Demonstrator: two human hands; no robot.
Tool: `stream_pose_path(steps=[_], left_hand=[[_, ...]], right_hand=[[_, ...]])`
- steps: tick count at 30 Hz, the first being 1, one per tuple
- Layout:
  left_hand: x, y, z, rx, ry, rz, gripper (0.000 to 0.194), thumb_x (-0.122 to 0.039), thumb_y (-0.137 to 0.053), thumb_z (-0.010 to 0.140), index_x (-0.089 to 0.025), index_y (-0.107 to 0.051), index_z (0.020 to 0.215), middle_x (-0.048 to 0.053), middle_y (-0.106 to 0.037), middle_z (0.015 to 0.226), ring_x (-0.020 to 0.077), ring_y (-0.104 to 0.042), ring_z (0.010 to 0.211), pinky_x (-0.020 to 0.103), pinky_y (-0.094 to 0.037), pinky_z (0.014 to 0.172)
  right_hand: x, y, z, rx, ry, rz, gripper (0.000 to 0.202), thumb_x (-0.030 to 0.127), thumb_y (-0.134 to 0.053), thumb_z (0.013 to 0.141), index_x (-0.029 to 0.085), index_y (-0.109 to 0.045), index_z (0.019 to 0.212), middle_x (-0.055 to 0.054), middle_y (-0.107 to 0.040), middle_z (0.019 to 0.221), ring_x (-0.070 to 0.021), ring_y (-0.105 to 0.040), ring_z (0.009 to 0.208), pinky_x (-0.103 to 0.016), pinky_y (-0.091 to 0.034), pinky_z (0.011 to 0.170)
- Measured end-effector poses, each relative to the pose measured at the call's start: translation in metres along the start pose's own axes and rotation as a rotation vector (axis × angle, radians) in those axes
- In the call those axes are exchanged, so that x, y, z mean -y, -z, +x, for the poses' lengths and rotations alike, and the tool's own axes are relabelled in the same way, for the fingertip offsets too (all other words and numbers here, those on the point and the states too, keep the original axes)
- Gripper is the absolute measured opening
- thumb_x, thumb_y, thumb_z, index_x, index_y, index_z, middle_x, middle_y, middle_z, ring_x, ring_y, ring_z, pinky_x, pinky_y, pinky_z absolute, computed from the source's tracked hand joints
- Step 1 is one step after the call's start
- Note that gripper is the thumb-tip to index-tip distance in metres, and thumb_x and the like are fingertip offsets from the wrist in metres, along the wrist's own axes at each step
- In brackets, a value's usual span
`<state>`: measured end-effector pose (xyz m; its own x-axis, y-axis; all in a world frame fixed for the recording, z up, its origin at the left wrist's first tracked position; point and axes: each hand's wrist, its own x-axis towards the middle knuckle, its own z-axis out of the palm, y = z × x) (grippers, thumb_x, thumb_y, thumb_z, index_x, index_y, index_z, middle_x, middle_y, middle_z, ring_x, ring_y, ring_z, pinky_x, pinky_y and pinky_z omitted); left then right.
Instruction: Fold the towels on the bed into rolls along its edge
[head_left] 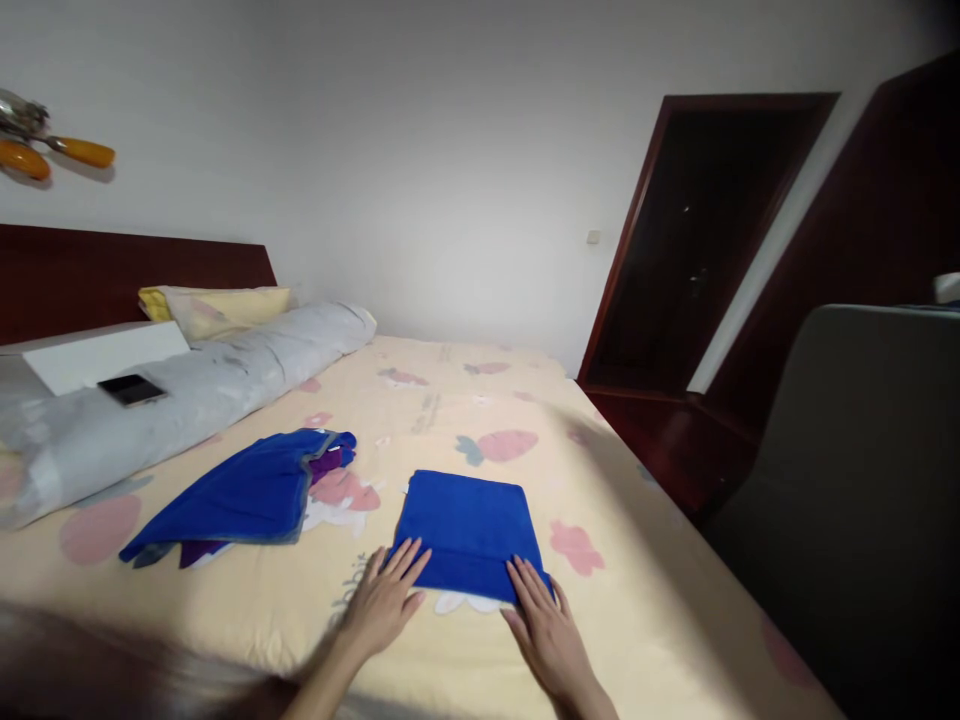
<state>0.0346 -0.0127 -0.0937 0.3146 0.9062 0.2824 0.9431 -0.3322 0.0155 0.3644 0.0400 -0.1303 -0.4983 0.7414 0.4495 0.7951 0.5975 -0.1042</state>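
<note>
A blue cloth (pixel 472 515) lies on the patterned bedsheet in front of me, its near edge folded over into a strip. My left hand (pixel 382 600) rests with fingers spread on the near left corner of the cloth. On the near right corner lies my right hand (pixel 546 625), its fingers stretched out flat. Neither hand grips anything. To the left, a second blue garment (pixel 247 490) with grey edging and purple parts lies loosely spread and crumpled at its top.
A long grey bolster (pixel 217 375) crosses the bed at left, carrying a phone (pixel 132 390) and a white box (pixel 105 355). Behind it are a yellow pillow (pixel 225 308) and the headboard (pixel 135 265). A dark grey chair back (pixel 847 480) stands at right.
</note>
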Motion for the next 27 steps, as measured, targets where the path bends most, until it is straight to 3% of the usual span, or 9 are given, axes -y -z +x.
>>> stream_pose_path(steps=[3, 6, 11, 15, 18, 23, 27], left_hand=[[0.017, -0.001, -0.009, -0.007, 0.015, 0.002, 0.061, -0.036, -0.039, 0.099, -0.036, -0.015, 0.155, 0.001, -0.033, 0.157, 0.0192, -0.031, 0.144, 0.045, -0.020, 0.118], [0.026, 0.001, -0.012, -0.046, 0.007, -0.003, 0.058, -0.029, -0.041, 0.097, -0.033, -0.028, 0.153, 0.004, -0.038, 0.155, 0.0190, -0.034, 0.142, 0.043, -0.025, 0.116], [0.026, 0.012, -0.012, -0.106, 0.050, 0.016, 0.058, -0.010, -0.046, 0.084, -0.031, -0.052, 0.138, 0.004, -0.045, 0.151, 0.0221, -0.041, 0.137, 0.043, -0.033, 0.110], [0.021, 0.022, -0.006, -0.125, 0.049, -0.054, 0.057, -0.004, -0.045, 0.079, -0.027, -0.058, 0.130, 0.004, -0.063, 0.130, 0.0198, -0.054, 0.122, 0.038, -0.039, 0.104], [0.020, 0.030, 0.001, -0.157, 0.031, -0.101, 0.048, -0.004, -0.042, 0.082, -0.024, -0.063, 0.120, 0.005, -0.069, 0.117, 0.0195, -0.060, 0.112, 0.037, -0.043, 0.098], [0.025, 0.038, 0.006, -0.220, 0.028, -0.219, 0.036, -0.006, -0.043, 0.079, -0.021, -0.067, 0.102, 0.005, -0.070, 0.095, 0.0204, -0.064, 0.094, 0.035, -0.047, 0.088], [0.031, 0.035, 0.006, -0.211, 0.128, -0.394, 0.029, -0.012, -0.044, 0.081, -0.021, -0.064, 0.100, 0.005, -0.068, 0.093, 0.0198, -0.063, 0.091, 0.032, -0.048, 0.082]], right_hand=[[-0.017, 0.004, -0.008, 0.007, -0.049, -0.004, 0.057, 0.046, -0.039, 0.099, 0.027, -0.031, 0.152, -0.009, -0.041, 0.150, -0.0263, -0.043, 0.137, -0.050, -0.039, 0.107], [-0.029, 0.009, -0.009, -0.035, 0.008, 0.027, 0.052, 0.033, -0.038, 0.099, 0.024, -0.037, 0.149, -0.012, -0.048, 0.146, -0.0236, -0.047, 0.134, -0.044, -0.043, 0.102], [-0.039, 0.022, -0.003, -0.168, 0.047, 0.033, 0.034, 0.028, -0.048, 0.093, 0.023, -0.062, 0.123, -0.013, -0.057, 0.136, -0.0255, -0.057, 0.123, -0.042, -0.046, 0.093], [-0.037, 0.028, 0.004, -0.156, 0.042, 0.099, 0.031, 0.023, -0.050, 0.090, 0.022, -0.063, 0.118, -0.011, -0.066, 0.121, -0.0243, -0.063, 0.109, -0.041, -0.046, 0.088], [-0.034, 0.031, 0.010, -0.143, -0.050, 0.245, 0.028, 0.025, -0.047, 0.091, 0.020, -0.064, 0.113, -0.010, -0.070, 0.105, -0.0232, -0.064, 0.096, -0.039, -0.046, 0.084], [-0.039, 0.040, 0.019, -0.057, -0.254, 0.447, 0.029, 0.033, -0.044, 0.090, 0.020, -0.067, 0.099, -0.009, -0.068, 0.093, -0.0262, -0.060, 0.090, -0.041, -0.047, 0.083], [-0.045, 0.043, 0.024, -0.008, -0.260, 0.538, 0.033, 0.035, -0.042, 0.089, 0.018, -0.066, 0.103, -0.009, -0.068, 0.095, -0.0269, -0.060, 0.090, -0.041, -0.047, 0.083]])
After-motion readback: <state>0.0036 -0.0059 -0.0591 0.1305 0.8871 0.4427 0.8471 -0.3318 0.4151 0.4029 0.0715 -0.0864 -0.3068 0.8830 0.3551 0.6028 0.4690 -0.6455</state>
